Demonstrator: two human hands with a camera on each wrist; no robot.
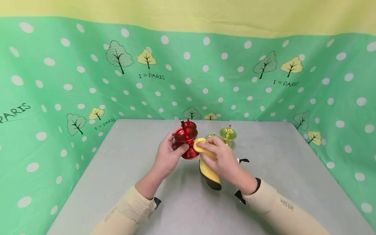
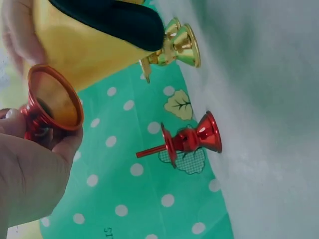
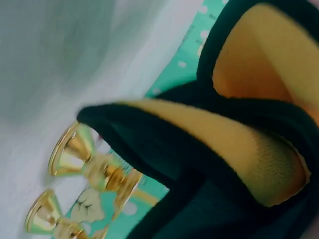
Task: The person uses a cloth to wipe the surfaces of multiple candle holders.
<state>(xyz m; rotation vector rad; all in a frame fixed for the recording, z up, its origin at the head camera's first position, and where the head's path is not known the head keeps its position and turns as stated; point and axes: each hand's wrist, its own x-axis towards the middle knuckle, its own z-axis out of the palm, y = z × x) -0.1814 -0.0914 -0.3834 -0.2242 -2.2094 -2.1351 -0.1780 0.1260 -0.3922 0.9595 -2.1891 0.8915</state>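
Bright, even light fills the head view, leaving only faint shadows on the desk (image 1: pixel 264 182) and bowing the backdrop toward the edges. Both wrist views are soft, the right one most blurred, with glare off the gold holders (image 3: pixel 75 154) at 8 o'clock.

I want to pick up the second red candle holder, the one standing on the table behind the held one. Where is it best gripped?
Judging by its shape, grip the red candle holder on the table at the narrow waist between its flared base and drip plate, coming from the side. It stands upright with a spike on top, so a grasp from above looks awkward.
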